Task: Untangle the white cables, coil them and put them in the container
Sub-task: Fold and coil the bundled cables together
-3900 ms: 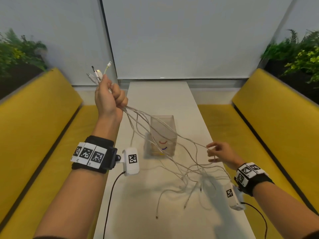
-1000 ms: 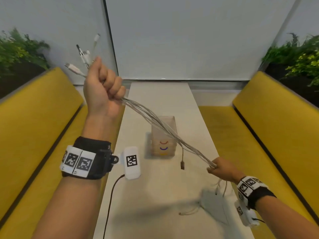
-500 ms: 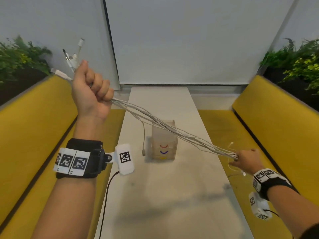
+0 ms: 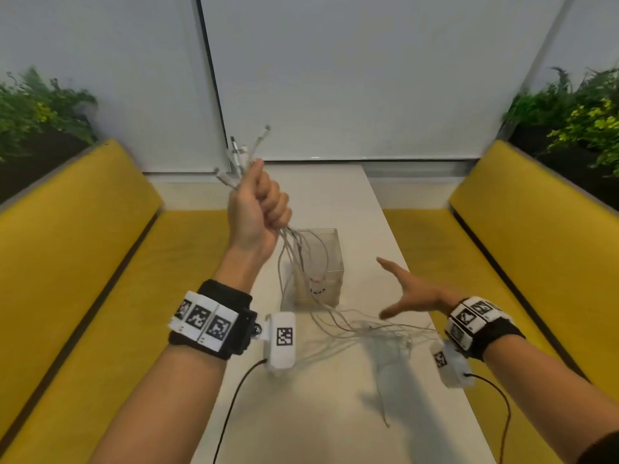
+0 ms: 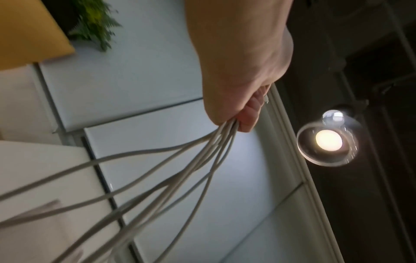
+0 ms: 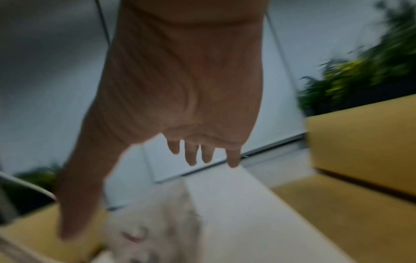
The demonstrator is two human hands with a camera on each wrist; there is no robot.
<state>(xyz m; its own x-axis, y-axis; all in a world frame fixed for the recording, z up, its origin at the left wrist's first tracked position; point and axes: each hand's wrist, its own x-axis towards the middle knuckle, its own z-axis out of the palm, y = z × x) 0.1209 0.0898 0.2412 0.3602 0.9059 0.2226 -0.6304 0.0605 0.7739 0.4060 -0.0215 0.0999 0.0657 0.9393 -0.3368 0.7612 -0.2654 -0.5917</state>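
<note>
My left hand [image 4: 259, 209] is raised above the table and grips a bundle of white cables [image 4: 335, 316] in a fist, their plug ends [image 4: 241, 155] sticking out above it. From the fist the cables hang slack in front of the clear container [image 4: 331, 262] and spread loosely over the table toward the right. In the left wrist view the cables [image 5: 180, 169] fan out below my curled fingers [image 5: 247, 115]. My right hand [image 4: 407, 291] hovers open, fingers spread, to the right of the container and above the loose cables, holding nothing [image 6: 191, 153].
A narrow white table [image 4: 335, 413] runs between two yellow benches [image 4: 83, 246], [image 4: 536, 246]. Plants [image 4: 576, 118] stand behind both backrests. A black lead [image 4: 234, 396] hangs from the left wrist camera over the table's near left edge.
My right hand has let go of the cables and opened. The taut bundle has gone slack onto the table, and my left fist has moved right, toward the container.
</note>
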